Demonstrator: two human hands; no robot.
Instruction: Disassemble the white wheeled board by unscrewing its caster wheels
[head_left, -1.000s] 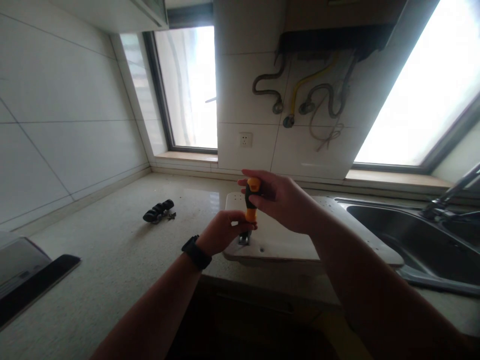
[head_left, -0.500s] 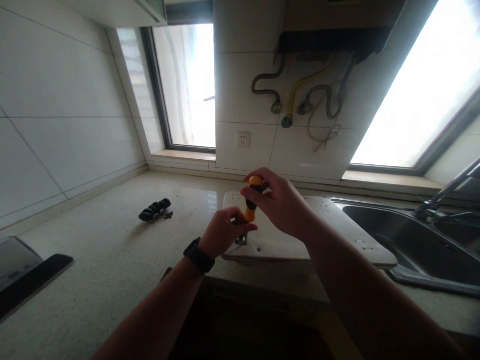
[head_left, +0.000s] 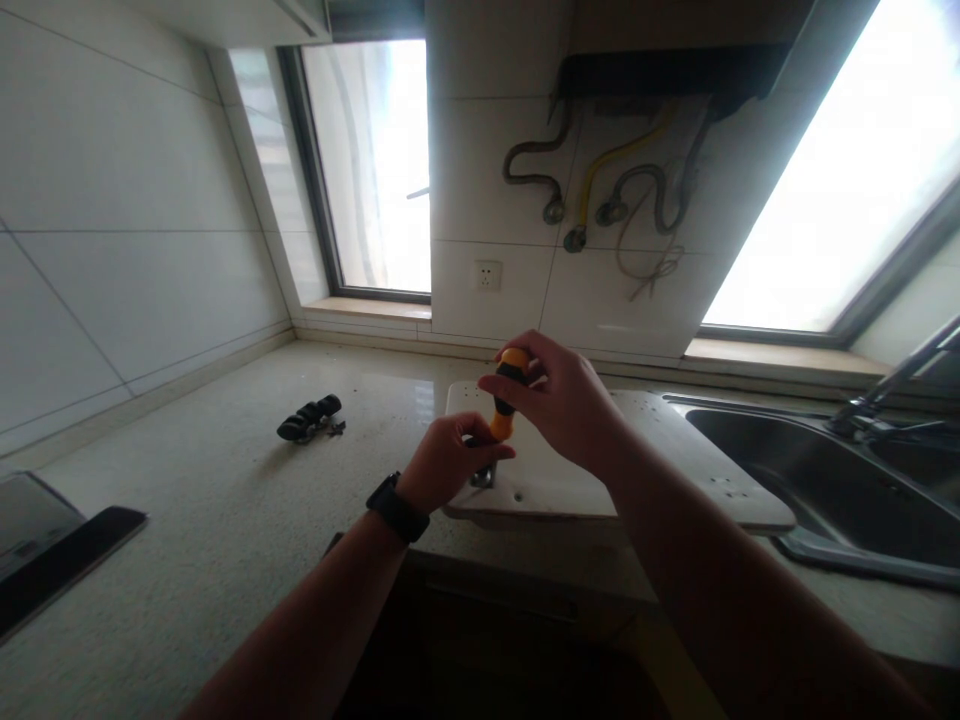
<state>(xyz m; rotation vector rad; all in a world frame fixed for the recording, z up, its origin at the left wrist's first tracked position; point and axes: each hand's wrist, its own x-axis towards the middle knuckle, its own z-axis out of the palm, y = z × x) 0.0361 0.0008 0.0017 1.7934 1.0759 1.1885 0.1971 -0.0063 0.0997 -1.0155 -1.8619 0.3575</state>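
Note:
An orange and black screwdriver [head_left: 506, 396] stands nearly upright over a white board [head_left: 570, 470], leaning slightly right at the top. My right hand [head_left: 564, 400] wraps its fingers and thumb round the upper handle. Lower down, my left hand [head_left: 454, 455], below a black wristwatch, pinches the bottom end of the screwdriver; its shaft and tip are hidden. Beneath these fingers a small metal fitting [head_left: 484, 476], perhaps a hinge, sits at the board's front left corner. A small hole [head_left: 518, 497] shows in the board beside it.
Several black rounded pieces [head_left: 309, 418] lie on the speckled counter [head_left: 225, 500], with small metal bits [head_left: 337, 429] beside them. A steel sink [head_left: 810, 490] with a faucet [head_left: 862, 410] is at right. A dark flat device [head_left: 75, 565] lies at far left.
The top of the screwdriver has shifted a little right and up with my right hand. My left hand stays at its lower end. The view has tilted very slightly.

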